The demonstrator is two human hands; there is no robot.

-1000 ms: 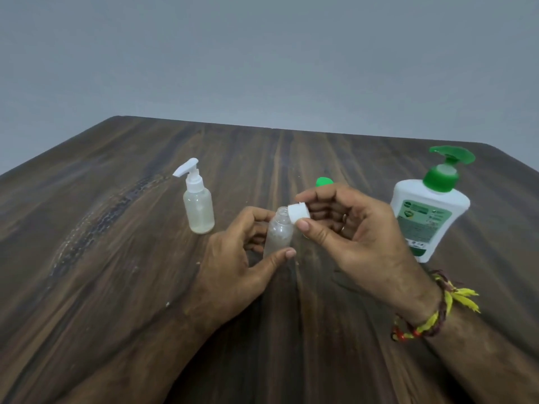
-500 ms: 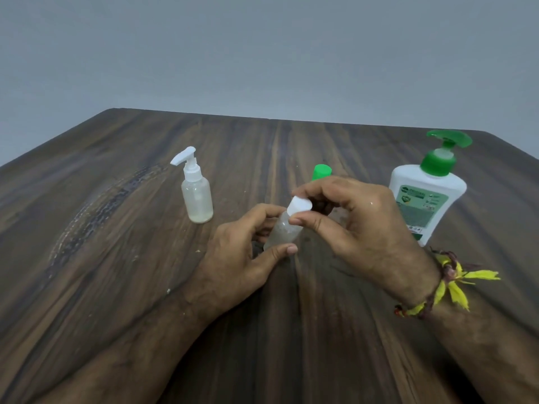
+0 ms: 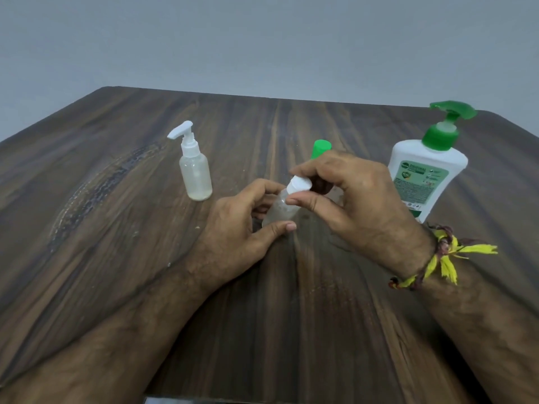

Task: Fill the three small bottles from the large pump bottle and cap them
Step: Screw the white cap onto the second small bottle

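At mid-table (image 3: 291, 330), left hand (image 3: 233, 237) grips small bottle (image 3: 280, 212); right hand (image 3: 355, 205) pinches its cap (image 3: 298, 186).

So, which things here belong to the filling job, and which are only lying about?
Belonging to the job:
- large pump bottle
- small bottle held by left hand
- white cap in right hand
- small pump bottle
- green-capped bottle

Lying about:
- nothing on the table

Soft even indoor light, faint shadows, slight overall softness, perhaps motion blur, wide-angle bending at edges
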